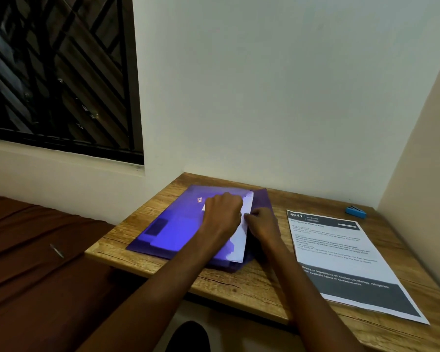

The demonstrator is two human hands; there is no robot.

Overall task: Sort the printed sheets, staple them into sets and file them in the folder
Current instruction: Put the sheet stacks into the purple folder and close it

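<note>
Near the table's (252, 283) back edge, the left hand (222, 214) curls on the purple folder (168, 229); the right hand (263, 222) pinches white sheets (241, 240) sticking out its side. Pushed crooked, they may crumple.

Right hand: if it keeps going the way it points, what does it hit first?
The right hand points left toward the white sheets sticking out of the purple folder; it probably meets them, then the left hand.
</note>
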